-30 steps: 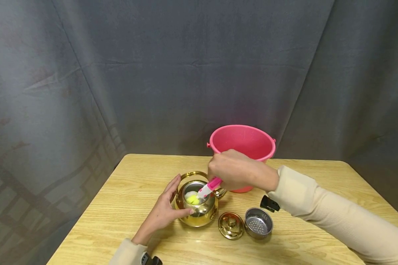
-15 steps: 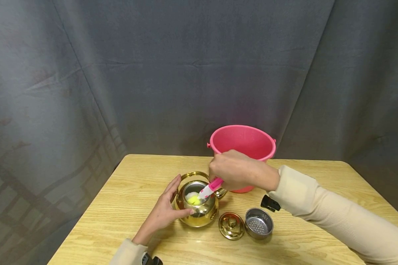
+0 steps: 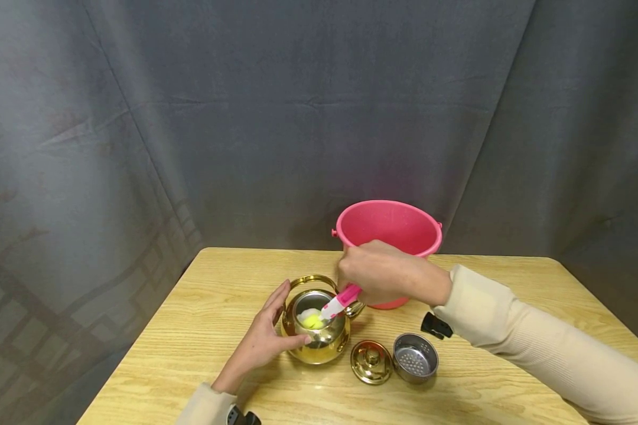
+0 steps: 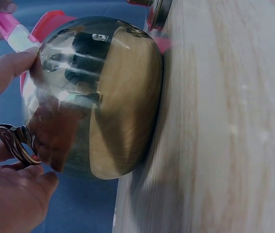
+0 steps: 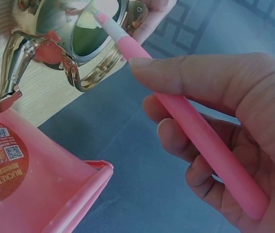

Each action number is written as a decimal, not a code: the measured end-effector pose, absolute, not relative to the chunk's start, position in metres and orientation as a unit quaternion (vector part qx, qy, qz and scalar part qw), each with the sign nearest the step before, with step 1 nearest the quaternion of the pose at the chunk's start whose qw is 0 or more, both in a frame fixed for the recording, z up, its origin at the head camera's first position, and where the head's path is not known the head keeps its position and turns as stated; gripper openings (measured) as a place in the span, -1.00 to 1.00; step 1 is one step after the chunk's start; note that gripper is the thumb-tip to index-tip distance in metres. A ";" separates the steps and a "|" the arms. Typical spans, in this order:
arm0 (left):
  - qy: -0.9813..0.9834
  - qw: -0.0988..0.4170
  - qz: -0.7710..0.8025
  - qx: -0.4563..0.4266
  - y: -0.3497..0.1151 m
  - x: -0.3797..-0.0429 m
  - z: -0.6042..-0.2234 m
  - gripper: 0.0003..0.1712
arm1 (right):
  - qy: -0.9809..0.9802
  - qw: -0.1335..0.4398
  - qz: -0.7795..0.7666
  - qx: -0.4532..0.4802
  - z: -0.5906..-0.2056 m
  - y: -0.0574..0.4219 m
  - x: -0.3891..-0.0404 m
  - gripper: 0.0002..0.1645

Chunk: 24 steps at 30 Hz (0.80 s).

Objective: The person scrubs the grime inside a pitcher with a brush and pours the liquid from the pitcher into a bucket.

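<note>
A shiny gold kettle [image 3: 319,352] stands uncovered on the table, its arched handle raised and its spout pointing right. My left hand [image 3: 262,335] holds it from the left, thumb at the near rim and fingers [image 4: 30,179] by the handle's base. Gripped in my right hand [image 3: 381,273] is a sponge brush [image 5: 196,128] with a pink and white handle. It slants down through the kettle's mouth, and its yellow and white sponge head [image 3: 312,320] shows inside. Right of the kettle lie its gold lid [image 3: 371,362] and a steel strainer basket [image 3: 415,359] with a perforated bottom.
A pink bucket [image 3: 388,224] stands behind the right hand, near the table's back edge. The wooden table [image 3: 191,330] has a grey curtain [image 3: 308,118] behind it and on both sides.
My right hand and the sponge brush have shifted slightly to the right, the sponge head moving with them inside the kettle. The left hand and kettle look almost still.
</note>
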<state>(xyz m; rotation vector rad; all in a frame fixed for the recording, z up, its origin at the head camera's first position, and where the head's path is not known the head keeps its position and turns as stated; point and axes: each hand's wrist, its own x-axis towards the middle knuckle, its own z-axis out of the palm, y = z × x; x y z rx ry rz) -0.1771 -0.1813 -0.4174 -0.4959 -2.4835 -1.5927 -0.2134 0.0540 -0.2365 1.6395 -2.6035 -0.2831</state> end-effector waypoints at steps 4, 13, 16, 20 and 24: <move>-0.825 0.076 -0.535 -0.167 -0.181 -0.178 -0.418 0.29 | -0.843 0.025 -0.090 0.529 -0.236 0.055 -0.213 -0.58; -0.821 0.075 -0.539 -0.172 -0.181 -0.178 -0.417 0.28 | -0.845 0.027 -0.084 0.527 -0.237 0.057 -0.214 -0.52; -0.821 0.075 -0.539 -0.170 -0.181 -0.178 -0.417 0.28 | -0.845 0.035 -0.084 0.527 -0.237 0.057 -0.214 -0.52; -0.823 0.077 -0.537 -0.170 -0.182 -0.177 -0.417 0.28 | -0.847 0.040 -0.083 0.523 -0.238 0.058 -0.213 -0.52; -0.824 0.079 -0.534 -0.172 -0.182 -0.177 -0.417 0.28 | -0.851 0.039 -0.080 0.517 -0.238 0.059 -0.213 -0.53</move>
